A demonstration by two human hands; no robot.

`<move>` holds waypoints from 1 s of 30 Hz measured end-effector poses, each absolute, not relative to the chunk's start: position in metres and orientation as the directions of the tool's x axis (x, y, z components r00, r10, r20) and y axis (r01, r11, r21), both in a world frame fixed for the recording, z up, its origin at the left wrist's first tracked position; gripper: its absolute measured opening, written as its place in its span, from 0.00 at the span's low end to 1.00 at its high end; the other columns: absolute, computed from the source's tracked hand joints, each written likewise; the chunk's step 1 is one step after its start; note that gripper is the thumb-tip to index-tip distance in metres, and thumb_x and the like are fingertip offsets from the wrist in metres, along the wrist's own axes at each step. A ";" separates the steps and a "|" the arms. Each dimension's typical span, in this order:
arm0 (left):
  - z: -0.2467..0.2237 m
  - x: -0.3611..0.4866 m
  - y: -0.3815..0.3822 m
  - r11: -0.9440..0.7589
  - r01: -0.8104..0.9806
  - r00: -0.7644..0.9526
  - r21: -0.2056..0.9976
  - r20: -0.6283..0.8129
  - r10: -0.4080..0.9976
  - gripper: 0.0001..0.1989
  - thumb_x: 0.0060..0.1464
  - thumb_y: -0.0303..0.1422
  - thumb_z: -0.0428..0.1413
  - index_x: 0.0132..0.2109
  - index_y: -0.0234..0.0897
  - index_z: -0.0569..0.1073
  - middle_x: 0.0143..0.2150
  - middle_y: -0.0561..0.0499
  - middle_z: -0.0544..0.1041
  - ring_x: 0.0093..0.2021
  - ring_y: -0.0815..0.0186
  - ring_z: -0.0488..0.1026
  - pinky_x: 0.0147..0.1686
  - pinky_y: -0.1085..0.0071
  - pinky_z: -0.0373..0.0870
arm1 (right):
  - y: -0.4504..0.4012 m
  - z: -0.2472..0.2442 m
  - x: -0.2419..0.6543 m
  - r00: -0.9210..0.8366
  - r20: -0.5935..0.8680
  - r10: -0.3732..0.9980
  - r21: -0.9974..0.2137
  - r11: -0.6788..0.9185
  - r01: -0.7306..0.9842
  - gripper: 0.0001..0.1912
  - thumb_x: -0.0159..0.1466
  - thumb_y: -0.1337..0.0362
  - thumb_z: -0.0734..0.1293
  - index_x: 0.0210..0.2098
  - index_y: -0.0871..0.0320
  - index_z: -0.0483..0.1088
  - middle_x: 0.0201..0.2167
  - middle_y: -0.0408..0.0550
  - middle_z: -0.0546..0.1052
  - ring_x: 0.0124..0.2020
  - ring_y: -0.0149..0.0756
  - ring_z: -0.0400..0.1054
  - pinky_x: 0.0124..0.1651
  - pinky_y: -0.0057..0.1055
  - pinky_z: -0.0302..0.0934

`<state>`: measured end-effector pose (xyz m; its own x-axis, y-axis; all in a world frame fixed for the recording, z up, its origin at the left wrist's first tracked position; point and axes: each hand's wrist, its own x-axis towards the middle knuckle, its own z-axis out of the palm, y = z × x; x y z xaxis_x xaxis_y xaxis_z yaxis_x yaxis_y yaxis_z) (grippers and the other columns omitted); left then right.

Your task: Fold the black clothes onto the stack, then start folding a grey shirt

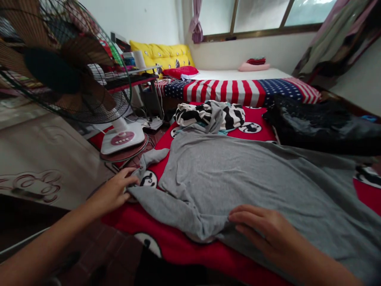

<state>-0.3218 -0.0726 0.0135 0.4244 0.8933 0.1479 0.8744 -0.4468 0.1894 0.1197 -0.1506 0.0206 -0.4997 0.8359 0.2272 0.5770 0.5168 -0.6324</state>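
A grey long-sleeved shirt [226,171] lies spread over a red bed cover, its body stretching off to the right. My left hand [117,188] is closed on the end of the near sleeve, at the left edge of the bed. Where that sleeve meets the body, my right hand [264,228] has its fingertips together on the cloth, pinching it. The sleeve runs slightly slack between both hands. The other sleeve lies partly bent beyond my left hand.
Behind the shirt is a bunched black-and-white striped cloth [232,115]. Dark clothes [324,127] are piled at the right. A standing fan [122,137] is close on the left. Farther back is a bed with a stars-and-stripes cover [220,91].
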 end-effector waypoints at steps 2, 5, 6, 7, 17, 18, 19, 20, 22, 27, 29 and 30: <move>0.030 -0.318 -0.065 -0.344 0.872 0.316 0.348 0.136 0.939 0.07 0.47 0.32 0.52 0.32 0.40 0.74 0.33 0.51 0.78 0.33 0.61 0.76 0.32 0.68 0.73 | -0.151 0.021 0.119 -0.568 0.156 0.808 -0.652 0.517 0.555 0.12 0.68 0.66 0.61 0.44 0.50 0.75 0.39 0.45 0.79 0.37 0.33 0.75 0.41 0.26 0.69; 0.073 -0.284 -0.050 -0.299 0.811 0.088 0.502 0.400 0.912 0.09 0.47 0.37 0.57 0.34 0.37 0.74 0.27 0.55 0.75 0.26 0.65 0.73 0.28 0.70 0.71 | -0.152 0.023 0.119 -0.517 0.150 0.842 -0.699 0.461 0.547 0.12 0.67 0.65 0.62 0.48 0.49 0.73 0.41 0.47 0.79 0.41 0.35 0.75 0.44 0.31 0.70; 0.088 -0.263 -0.045 -0.371 0.759 0.048 0.535 0.522 0.852 0.10 0.46 0.36 0.59 0.36 0.36 0.74 0.30 0.54 0.77 0.29 0.65 0.74 0.31 0.68 0.72 | -0.151 0.025 0.118 -0.450 0.177 0.876 -0.726 0.425 0.542 0.13 0.67 0.63 0.63 0.50 0.49 0.71 0.43 0.48 0.78 0.41 0.37 0.75 0.44 0.33 0.71; 0.103 -0.239 -0.040 -0.474 0.676 0.054 0.564 0.603 0.796 0.09 0.48 0.35 0.60 0.38 0.36 0.74 0.33 0.54 0.77 0.33 0.64 0.75 0.35 0.66 0.73 | -0.150 0.026 0.117 -0.367 0.202 0.908 -0.762 0.381 0.523 0.17 0.65 0.61 0.65 0.54 0.48 0.69 0.46 0.49 0.78 0.42 0.38 0.75 0.44 0.35 0.71; 0.087 -0.089 -0.015 -0.822 0.280 0.671 0.496 0.510 0.537 0.14 0.57 0.28 0.57 0.51 0.36 0.74 0.51 0.47 0.78 0.53 0.64 0.74 0.54 0.68 0.67 | -0.142 0.004 0.136 0.056 0.098 0.994 -0.932 0.072 0.357 0.22 0.63 0.50 0.66 0.53 0.52 0.69 0.54 0.55 0.74 0.46 0.43 0.75 0.43 0.37 0.74; 0.075 -0.100 -0.019 -0.800 0.320 0.637 0.508 0.510 0.579 0.07 0.58 0.29 0.56 0.44 0.36 0.77 0.43 0.48 0.81 0.45 0.64 0.77 0.48 0.69 0.70 | -0.148 0.000 0.138 0.025 0.103 0.994 -0.911 0.084 0.404 0.18 0.63 0.51 0.66 0.49 0.52 0.72 0.52 0.54 0.75 0.46 0.43 0.75 0.43 0.37 0.73; 0.063 -0.115 -0.024 -0.761 0.372 0.574 0.531 0.512 0.639 0.06 0.59 0.32 0.56 0.37 0.37 0.78 0.35 0.51 0.81 0.37 0.66 0.77 0.41 0.71 0.71 | -0.154 -0.003 0.138 -0.005 0.126 0.992 -0.887 0.115 0.447 0.15 0.64 0.52 0.66 0.45 0.52 0.74 0.49 0.53 0.76 0.46 0.43 0.75 0.43 0.36 0.73; 0.052 -0.133 -0.030 -0.715 0.435 0.507 0.548 0.507 0.697 0.09 0.59 0.35 0.57 0.32 0.37 0.77 0.28 0.53 0.79 0.29 0.68 0.75 0.34 0.73 0.69 | -0.161 -0.005 0.137 -0.037 0.160 0.986 -0.860 0.158 0.485 0.12 0.64 0.54 0.65 0.42 0.52 0.75 0.48 0.52 0.77 0.46 0.42 0.75 0.44 0.36 0.73; 0.036 -0.171 -0.048 -0.654 0.510 0.417 0.559 0.505 0.756 0.14 0.59 0.37 0.56 0.27 0.37 0.74 0.22 0.55 0.75 0.23 0.70 0.71 0.27 0.74 0.66 | -0.173 -0.007 0.129 -0.115 0.229 0.967 -0.793 0.254 0.554 0.08 0.64 0.58 0.66 0.40 0.50 0.75 0.44 0.49 0.78 0.46 0.41 0.74 0.46 0.35 0.72; 0.008 -0.230 -0.090 -0.645 0.582 0.501 0.496 0.406 0.764 0.12 0.50 0.41 0.64 0.41 0.43 0.76 0.38 0.51 0.79 0.38 0.63 0.76 0.41 0.69 0.72 | -0.185 -0.012 0.096 -0.357 0.314 0.880 -0.583 0.476 0.659 0.21 0.56 0.64 0.73 0.49 0.49 0.72 0.48 0.50 0.76 0.47 0.44 0.72 0.47 0.38 0.71; -0.004 -0.230 -0.097 -0.628 0.641 0.521 0.440 0.352 0.778 0.22 0.48 0.38 0.65 0.52 0.46 0.73 0.49 0.47 0.77 0.48 0.59 0.74 0.49 0.65 0.71 | -0.181 -0.017 0.080 -0.393 0.334 0.857 -0.508 0.515 0.691 0.28 0.52 0.66 0.74 0.52 0.52 0.69 0.50 0.53 0.75 0.47 0.47 0.71 0.47 0.42 0.70; -0.009 -0.227 -0.098 -0.620 0.662 0.512 0.420 0.350 0.784 0.23 0.50 0.36 0.63 0.54 0.46 0.72 0.51 0.47 0.76 0.50 0.59 0.74 0.50 0.64 0.71 | -0.178 -0.019 0.074 -0.389 0.341 0.856 -0.483 0.514 0.709 0.28 0.52 0.67 0.74 0.52 0.53 0.68 0.49 0.54 0.75 0.46 0.48 0.71 0.46 0.43 0.69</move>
<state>-0.2272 -0.0980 -0.0087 0.5122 0.7842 0.3502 0.6623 -0.6202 0.4204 0.0737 -0.1779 -0.0194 -0.3891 0.8558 0.3408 0.7088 0.5144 -0.4827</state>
